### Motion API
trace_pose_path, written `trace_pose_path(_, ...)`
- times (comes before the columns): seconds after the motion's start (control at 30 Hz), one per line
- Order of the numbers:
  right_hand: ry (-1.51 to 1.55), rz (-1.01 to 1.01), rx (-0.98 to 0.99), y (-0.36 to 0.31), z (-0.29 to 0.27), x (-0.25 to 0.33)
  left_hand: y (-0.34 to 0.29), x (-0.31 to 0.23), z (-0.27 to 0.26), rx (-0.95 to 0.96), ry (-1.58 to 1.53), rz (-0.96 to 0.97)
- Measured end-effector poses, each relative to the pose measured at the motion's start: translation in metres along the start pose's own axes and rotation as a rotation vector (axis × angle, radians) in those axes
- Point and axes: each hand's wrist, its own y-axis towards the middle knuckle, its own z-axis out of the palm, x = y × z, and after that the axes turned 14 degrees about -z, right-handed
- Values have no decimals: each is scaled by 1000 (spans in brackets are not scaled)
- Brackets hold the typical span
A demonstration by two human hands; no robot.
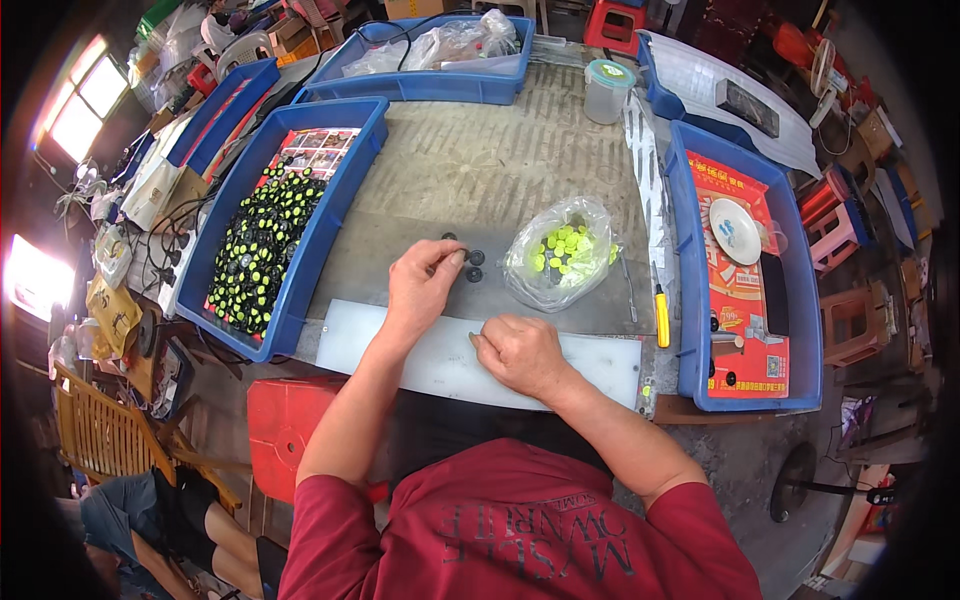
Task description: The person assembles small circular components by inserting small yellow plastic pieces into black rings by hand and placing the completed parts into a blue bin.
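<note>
My left hand [418, 283] is closed in a pinch over the grey tabletop, its fingertips on a small dark round piece. Black round pieces, one just beyond the fingers and two black discs [474, 266] right beside them, lie on the table. Curled into a fist, my right hand [524, 352] rests over the white board [610, 362] at the near edge; what it holds, if anything, is hidden. Beyond it sits a clear plastic bag [535, 288] of yellow-green discs [568, 245]. At the left, a blue tray [345, 195] holds many black pieces with yellow-green centres [265, 235].
A yellow-handled screwdriver [661, 318] and a thin metal tool [629, 290] lie right of the bag. A blue tray [690, 260] with a white dish [735, 231] stands at the right. Farther back are a lidded tub [607, 92] and another blue tray [440, 88].
</note>
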Motion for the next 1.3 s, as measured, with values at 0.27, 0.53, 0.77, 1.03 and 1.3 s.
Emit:
trace_pose_path(0.27, 246, 290, -151, 2, -6, -3, -43, -11, 1, 261, -517, -358)
trace_pose_path(0.53, 413, 428, -119, 2, -11, -4, -62, -10, 12, 368, -673, -455)
trace_pose_path(0.77, 485, 475, -146, 2, -11, -6, -63, -9, 11, 471, -937, -544)
trace_pose_path(1.03, 516, 465, -165, 1, -10, -6, -64, -7, 20, 401, -822, -446)
trace_pose_path(1.3, 515, 524, -228, 2, -22, -11, -67, 2, 24, 325, -753, -376)
